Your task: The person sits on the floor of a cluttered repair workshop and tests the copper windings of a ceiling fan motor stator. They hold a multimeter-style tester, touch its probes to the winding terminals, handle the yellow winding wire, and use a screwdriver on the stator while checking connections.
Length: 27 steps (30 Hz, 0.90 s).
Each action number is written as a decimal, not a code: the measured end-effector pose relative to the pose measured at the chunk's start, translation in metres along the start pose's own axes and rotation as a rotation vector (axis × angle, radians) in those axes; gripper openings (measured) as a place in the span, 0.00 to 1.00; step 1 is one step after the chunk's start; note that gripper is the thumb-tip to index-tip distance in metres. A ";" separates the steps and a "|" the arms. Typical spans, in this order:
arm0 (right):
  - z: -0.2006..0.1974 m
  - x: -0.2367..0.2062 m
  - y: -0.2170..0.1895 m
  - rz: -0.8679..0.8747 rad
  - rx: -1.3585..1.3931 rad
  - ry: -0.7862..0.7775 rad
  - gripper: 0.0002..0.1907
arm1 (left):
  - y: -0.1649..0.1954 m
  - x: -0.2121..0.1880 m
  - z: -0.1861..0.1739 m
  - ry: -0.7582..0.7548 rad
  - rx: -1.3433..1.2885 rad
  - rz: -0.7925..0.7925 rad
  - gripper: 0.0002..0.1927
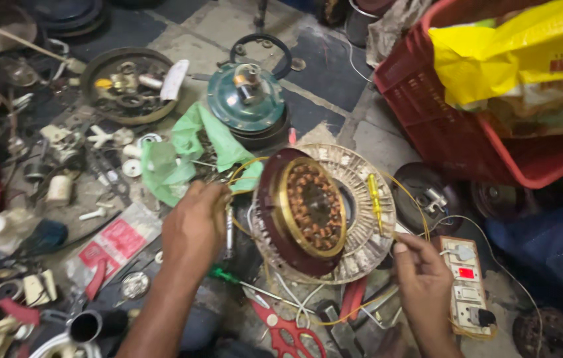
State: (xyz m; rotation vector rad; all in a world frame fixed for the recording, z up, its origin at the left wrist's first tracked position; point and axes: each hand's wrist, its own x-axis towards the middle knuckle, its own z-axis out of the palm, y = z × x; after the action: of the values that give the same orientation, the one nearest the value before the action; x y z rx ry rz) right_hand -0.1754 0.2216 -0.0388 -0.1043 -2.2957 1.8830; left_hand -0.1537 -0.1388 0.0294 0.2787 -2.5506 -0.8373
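Cluttered workshop floor [334, 99], tiled and grimy — parts, wires and tools all over. Dead centre sits a fan motor stator [313, 207], copper windings ringed in brass on a dark maroon disc, tipped up on edge so its face points right and a bit toward the camera. Its axis runs roughly left-right, its flat plane near vertical. Behind it, touching, a pale perforated round cover [367, 219].

Left hand [195, 222] is just left of the stator, fingers curled at its rim beside a thin metal rod [229, 229]; grip looks closed, but whether it clamps the rim or the rod I cannot tell — the fingers are hidden behind the hand. Right hand [420, 268] is lower right, thumb and fingers pinched on a yellow wire [408, 199] that loops over the cover. Hands are well apart, the stator between them, left hand nearer it.

Around:
- green plastic bag [192, 146] just above the left hand
- teal fan motor housing [247, 99] farther up
- red scissors [288, 328] and green-handled screwdriver [228, 275] on the floor below the stator
- white switch-and-socket board [467, 278] just right of the right hand
- red plastic crate [440, 119] upper right, yellow bag [493, 59] inside it
- round tray of small parts [125, 86] upper left
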 end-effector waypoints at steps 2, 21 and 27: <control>0.000 0.001 -0.002 -0.097 -0.028 0.016 0.12 | -0.003 0.002 -0.005 0.025 0.006 -0.048 0.07; 0.002 -0.054 -0.014 -0.148 0.054 0.129 0.12 | -0.009 -0.024 -0.007 -0.643 0.024 -0.109 0.15; 0.000 -0.040 -0.034 -0.253 0.007 0.017 0.09 | -0.001 -0.023 0.004 -0.669 0.018 -0.144 0.14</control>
State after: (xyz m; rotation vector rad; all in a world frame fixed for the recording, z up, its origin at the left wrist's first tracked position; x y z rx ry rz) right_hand -0.1344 0.2083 -0.0091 0.1627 -2.1732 1.7560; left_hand -0.1348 -0.1301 0.0177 0.2132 -3.1840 -1.1074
